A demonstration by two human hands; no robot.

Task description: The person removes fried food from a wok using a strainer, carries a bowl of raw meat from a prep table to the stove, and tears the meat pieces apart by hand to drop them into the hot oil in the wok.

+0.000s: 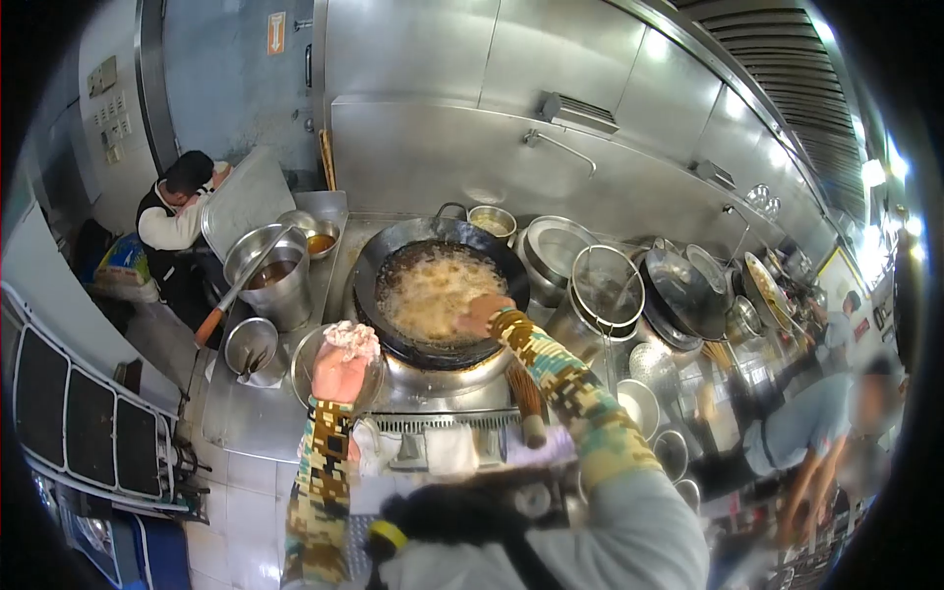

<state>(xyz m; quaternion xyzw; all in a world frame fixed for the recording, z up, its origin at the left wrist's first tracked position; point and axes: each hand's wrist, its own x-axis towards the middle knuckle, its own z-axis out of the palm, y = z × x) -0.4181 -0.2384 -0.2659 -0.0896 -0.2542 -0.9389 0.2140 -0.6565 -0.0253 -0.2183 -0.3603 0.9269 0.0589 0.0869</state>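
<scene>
My left hand (339, 382) holds a clump of pale pink raw meat pieces (352, 339), palm up, above a round metal bowl (303, 372). In front of me is a large black wok (372, 285) on the stove, full of bubbling, foaming oil (438, 280) with pale pieces in it. Over the wok's right front part reaches my right hand (482, 313), low above the oil. Its fingers are smeared by motion, and whatever they may hold cannot be made out. Camouflage sleeves cover both my forearms.
A bamboo brush (528, 405) lies at the stove's front. On the left stand a tall metal pot (285, 300) and a wood-handled ladle (228, 297). A wire strainer (608, 285) and another wok (688, 295) are on the right. People (175, 221) stand on both sides.
</scene>
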